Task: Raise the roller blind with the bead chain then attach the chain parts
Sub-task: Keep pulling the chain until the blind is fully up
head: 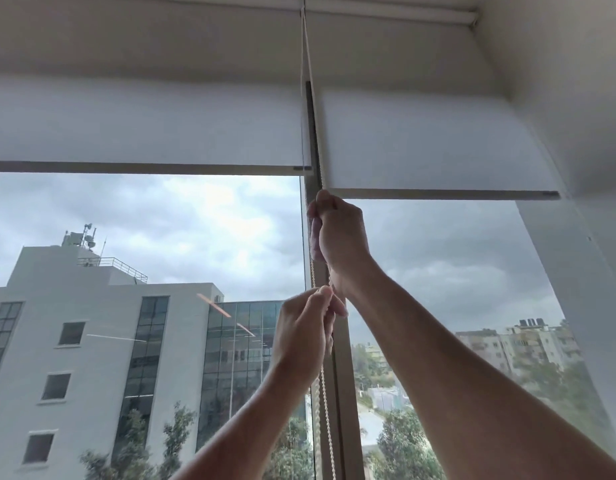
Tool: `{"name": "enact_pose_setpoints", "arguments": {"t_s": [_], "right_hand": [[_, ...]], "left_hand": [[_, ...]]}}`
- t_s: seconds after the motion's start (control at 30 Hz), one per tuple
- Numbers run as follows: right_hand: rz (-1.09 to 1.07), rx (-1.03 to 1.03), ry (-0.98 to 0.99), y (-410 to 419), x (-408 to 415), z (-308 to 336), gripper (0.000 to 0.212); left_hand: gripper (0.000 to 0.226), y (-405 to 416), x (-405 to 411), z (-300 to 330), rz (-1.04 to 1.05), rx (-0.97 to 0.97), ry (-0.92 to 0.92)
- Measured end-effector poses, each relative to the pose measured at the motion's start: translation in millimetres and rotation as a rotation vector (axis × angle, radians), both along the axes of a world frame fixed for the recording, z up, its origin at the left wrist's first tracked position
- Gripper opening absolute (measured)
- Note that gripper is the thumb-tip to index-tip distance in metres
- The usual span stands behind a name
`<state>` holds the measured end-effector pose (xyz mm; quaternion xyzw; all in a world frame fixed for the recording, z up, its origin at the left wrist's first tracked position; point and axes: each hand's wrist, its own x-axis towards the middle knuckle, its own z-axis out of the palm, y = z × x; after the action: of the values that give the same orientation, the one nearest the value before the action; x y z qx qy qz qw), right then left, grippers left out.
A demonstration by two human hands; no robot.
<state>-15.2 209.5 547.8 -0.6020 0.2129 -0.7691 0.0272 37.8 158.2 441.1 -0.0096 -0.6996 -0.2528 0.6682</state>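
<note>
Centre frame, right hand (pixel 337 233) grip fisted around bead chain (pixel 323 393), just under the bottom bar of the right roller blind (pixel 420 140). Left hand (pixel 304 336) lower, thumb and fingertips pinched on the same chain, touching the right wrist. Chain runs from the top-centre roller down along the window mullion (pixel 344 393) to the bottom edge. Left blind (pixel 143 123) hangs slightly higher, upper left. Grey building (pixel 91 341) outside, lower left.
</note>
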Motion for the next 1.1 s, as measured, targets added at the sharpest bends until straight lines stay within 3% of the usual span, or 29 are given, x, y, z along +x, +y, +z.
{"name": "enact_pose_setpoints", "arguments": {"t_s": [0.2,0.3,0.5,0.67,0.9,1.03,1.1], "right_hand": [[-0.183,-0.164,0.106,14,-2,-9,0.042],[-0.213,-0.170,0.121,18,-1,-17,0.042],[-0.221,-0.220,0.192,12,-2,-52,0.046],[-0.187,-0.207,0.250,1,-5,-81,0.040],[0.044,-0.062,0.252,-10,-23,-90,0.051],[0.050,-0.026,0.121,-10,-30,-72,0.073],[0.114,0.031,0.046,-7,-29,-51,0.066]], "left_hand": [[0.055,5,9,30,0.007,0.163,0.097],[0.057,16,17,53,-0.005,0.139,0.122],[0.039,49,26,96,-0.090,0.098,0.003],[0.033,77,23,123,-0.175,0.242,-0.051],[0.037,79,5,103,0.197,0.078,0.045],[0.034,74,-1,86,0.207,0.057,0.102],[0.032,71,-5,77,0.188,0.034,0.092]]}}
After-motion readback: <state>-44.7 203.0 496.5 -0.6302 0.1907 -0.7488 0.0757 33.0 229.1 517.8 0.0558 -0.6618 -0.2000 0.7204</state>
